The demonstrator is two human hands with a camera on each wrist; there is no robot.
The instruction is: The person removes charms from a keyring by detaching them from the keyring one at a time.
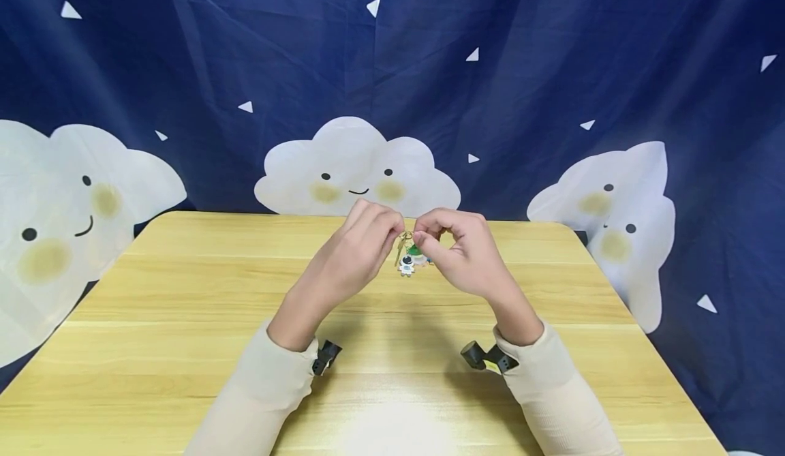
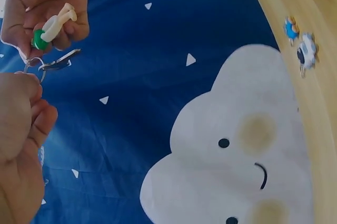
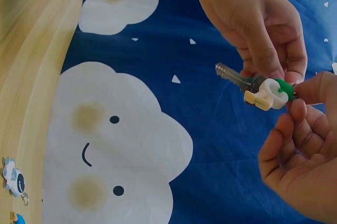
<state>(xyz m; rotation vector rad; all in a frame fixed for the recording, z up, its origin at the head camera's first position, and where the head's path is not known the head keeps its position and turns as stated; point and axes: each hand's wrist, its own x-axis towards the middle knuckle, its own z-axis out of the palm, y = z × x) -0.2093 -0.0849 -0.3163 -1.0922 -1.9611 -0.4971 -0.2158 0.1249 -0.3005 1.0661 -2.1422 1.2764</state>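
Over the table, my left hand (image 1: pixel 358 251) pinches a metal key ring (image 2: pixel 43 71) that carries a key (image 2: pixel 60 61). Facing it, my right hand (image 1: pixel 469 251) has thumb and finger at the green top of a small figurine charm (image 3: pixel 271 95), close against the ring. The charm has a white body and pale feet. The key (image 3: pixel 234 77) shows just beside it in the right wrist view. Fingers hide where charm and ring meet. Below the hands, a white astronaut charm (image 1: pixel 407 265) and a blue charm (image 2: pixel 290 29) lie on the table.
The wooden table (image 1: pixel 184 347) reaches back to a dark blue curtain (image 1: pixel 417 67) with white clouds and triangles. A black wrist camera (image 1: pixel 326 357) sits on the left cuff, and another wrist camera (image 1: pixel 487 357) on the right. The astronaut charm has a small metal clasp (image 3: pixel 25 199).
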